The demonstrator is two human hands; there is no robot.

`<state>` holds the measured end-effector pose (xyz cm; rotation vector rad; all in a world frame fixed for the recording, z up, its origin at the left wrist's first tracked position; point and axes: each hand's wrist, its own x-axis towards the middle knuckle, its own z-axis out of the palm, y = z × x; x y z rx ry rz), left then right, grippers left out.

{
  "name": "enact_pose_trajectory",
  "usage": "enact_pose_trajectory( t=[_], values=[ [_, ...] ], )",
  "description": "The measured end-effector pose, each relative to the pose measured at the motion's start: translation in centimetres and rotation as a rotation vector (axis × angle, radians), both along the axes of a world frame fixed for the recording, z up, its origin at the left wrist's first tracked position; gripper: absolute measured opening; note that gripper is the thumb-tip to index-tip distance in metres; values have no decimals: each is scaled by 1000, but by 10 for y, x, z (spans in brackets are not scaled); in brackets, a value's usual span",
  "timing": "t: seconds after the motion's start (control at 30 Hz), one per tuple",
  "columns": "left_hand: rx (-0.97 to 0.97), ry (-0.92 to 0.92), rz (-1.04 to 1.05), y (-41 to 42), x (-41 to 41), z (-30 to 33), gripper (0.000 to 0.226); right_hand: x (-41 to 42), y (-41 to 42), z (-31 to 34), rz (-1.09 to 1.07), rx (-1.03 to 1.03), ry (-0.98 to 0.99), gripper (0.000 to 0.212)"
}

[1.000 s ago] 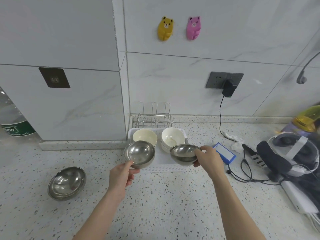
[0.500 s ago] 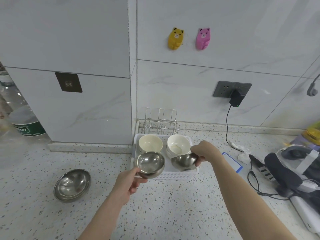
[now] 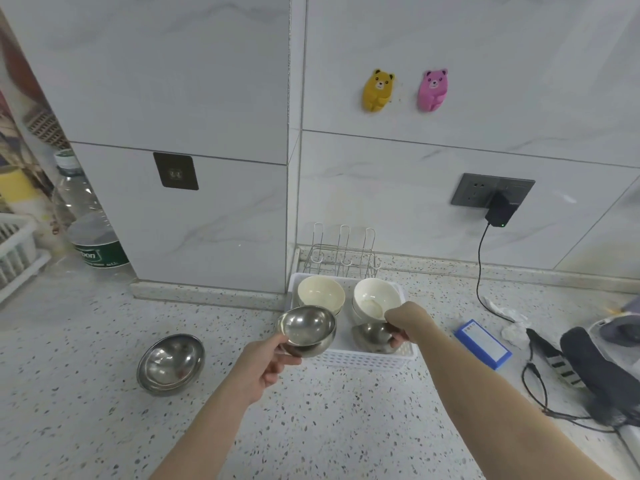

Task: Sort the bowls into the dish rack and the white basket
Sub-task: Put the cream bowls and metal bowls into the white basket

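My right hand (image 3: 408,322) pinches a steel bowl (image 3: 372,336) inside the white basket (image 3: 367,358); my left hand (image 3: 263,362) pinches another steel bowl (image 3: 308,329) at nine o'clock.

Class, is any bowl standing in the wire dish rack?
No: the wire dish rack holds nothing, while two pale bowls sit in the white basket.

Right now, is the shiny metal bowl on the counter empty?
Empty. The steel bowl on the speckled counter sits upright, showing only bare metal inside.
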<state>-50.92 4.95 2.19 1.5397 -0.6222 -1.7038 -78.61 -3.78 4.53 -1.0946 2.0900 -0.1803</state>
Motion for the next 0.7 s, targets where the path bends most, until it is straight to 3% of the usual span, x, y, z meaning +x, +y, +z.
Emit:
enact_pose_trajectory(
  t=[0.07,0.23,0.37,0.47,0.53,0.6,0.7],
  values=[
    [11,7,-16,-3,5,0,27,1,3,-8,-45,-32,-52,19],
    [19,-21,-34,-11,14,-1,25,3,16,-18,-39,-120,-27,49],
    [17,-75,-61,-17,12,-1,24,6,25,-17,18,-97,36,16],
    [34,-103,-71,-23,9,-1,24,6,26,-5,165,-95,341,23],
    [45,-111,-90,-28,9,1,25,9,25,4,266,-204,545,27],
    [54,-119,-120,-34,8,4,26,16,27,10,353,-372,462,30],
    [63,-149,-168,-41,5,8,27,31,39,6,392,-482,-103,33]
  ],
)
